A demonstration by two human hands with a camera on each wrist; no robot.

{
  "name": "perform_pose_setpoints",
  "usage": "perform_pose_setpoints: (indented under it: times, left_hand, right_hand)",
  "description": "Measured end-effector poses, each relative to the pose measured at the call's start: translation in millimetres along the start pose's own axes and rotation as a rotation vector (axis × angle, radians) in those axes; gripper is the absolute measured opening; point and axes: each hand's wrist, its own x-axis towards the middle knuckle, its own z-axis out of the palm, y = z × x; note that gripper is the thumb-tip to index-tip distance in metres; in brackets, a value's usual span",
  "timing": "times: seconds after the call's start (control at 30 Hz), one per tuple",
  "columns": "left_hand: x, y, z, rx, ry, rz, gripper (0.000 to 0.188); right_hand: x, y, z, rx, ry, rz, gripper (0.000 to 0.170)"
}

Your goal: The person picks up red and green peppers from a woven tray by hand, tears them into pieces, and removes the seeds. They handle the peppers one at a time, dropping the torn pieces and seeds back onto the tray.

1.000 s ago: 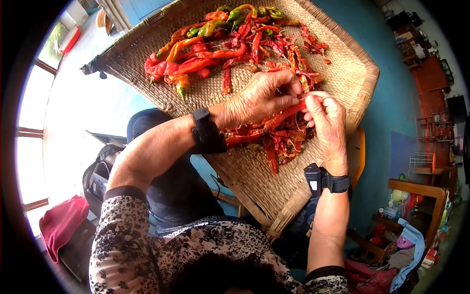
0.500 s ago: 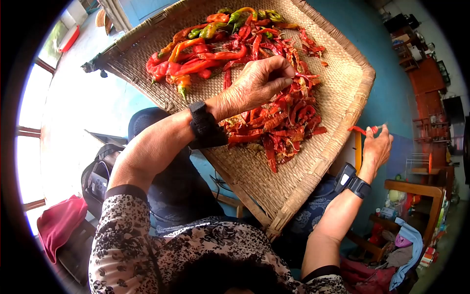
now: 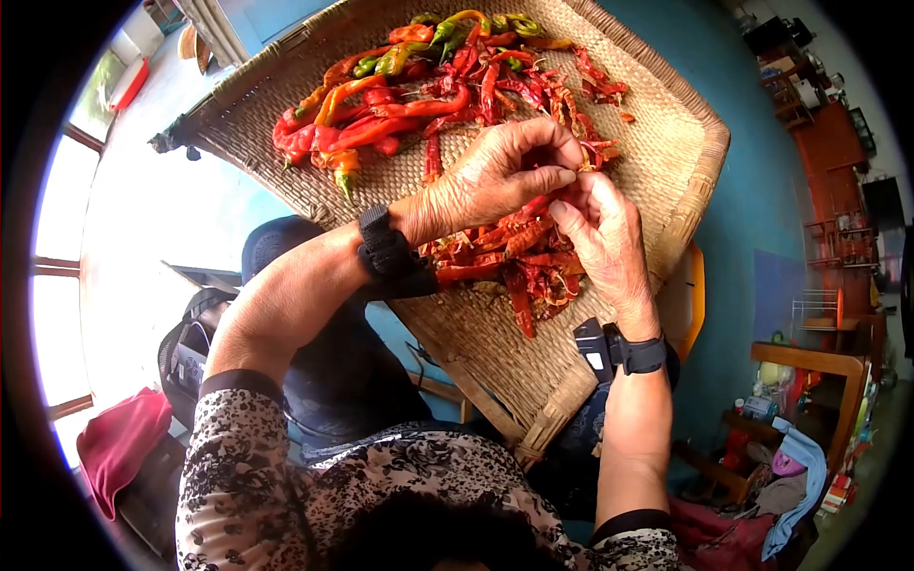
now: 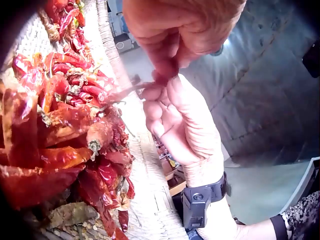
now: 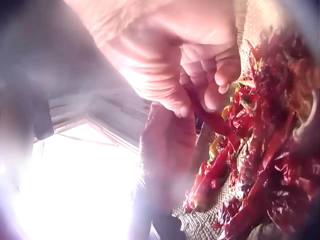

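Over the woven tray [image 3: 678, 143], my left hand [image 3: 500, 173] and right hand [image 3: 614, 243] meet at the fingertips. Between them is a dried red chili pepper [image 5: 212, 120], most of it hidden by fingers in the head view. From above, the left thumb and fingers pinch it in the left wrist view; the right thumb and fingertips pinch it from below. Under the hands lies a heap of dried, wrinkled red chilies [image 4: 60, 125]. Fresher red, orange and green peppers [image 3: 381, 124] lie at the tray's far left.
The tray rests across the person's lap, its corner [image 3: 533, 443] toward the body. An orange-edged chair [image 3: 700, 295] stands just right of the tray. Further right is a wooden chair [image 3: 809, 360] with cloths and bags. A pink cloth [image 3: 124, 452] hangs at the left.
My right hand swung out past the tray's right edge holding a red chili, then came back to the left hand. My left hand stayed over the heap, pinching throughout.
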Motion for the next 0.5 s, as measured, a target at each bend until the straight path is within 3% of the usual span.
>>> perform_pose_setpoints:
  times: [0.1, 0.17, 0.2, 0.27, 0.33, 0.4, 0.5]
  left_hand:
    - [1, 2, -1, 0.091, 0.002, -0.023, 0.020]
    - [3, 2, -7, 0.446, 0.004, 0.017, 0.037]
    - [3, -1, -9, 0.447, 0.007, 0.018, 0.037]
    - [1, -16, -12, 0.929, -0.055, -0.024, 0.051]
    - [-1, -36, -12, 0.948, -0.059, -0.093, 0.061]
    - [-1, -39, -10, 1.014, -0.135, -0.169, 0.063]
    - [5, -37, -10, 0.924, -0.186, -0.130, 0.046]
  right_hand:
    - [-4, 6, -13, -0.008, 0.066, 0.004, 0.019]
    - [-10, -2, -35, -0.064, 0.244, -0.032, 0.019]
    - [-13, 2, -51, -0.156, 0.366, -0.070, 0.020]
    - [-21, 21, -93, -0.348, 0.655, -0.147, 0.024]
    - [-33, 31, -128, -0.532, 0.831, -0.120, 0.027]
    - [-46, 24, -141, -1.062, 0.844, 0.315, 0.034]
    - [-49, 24, -135, -1.045, 0.737, 0.481, 0.041]
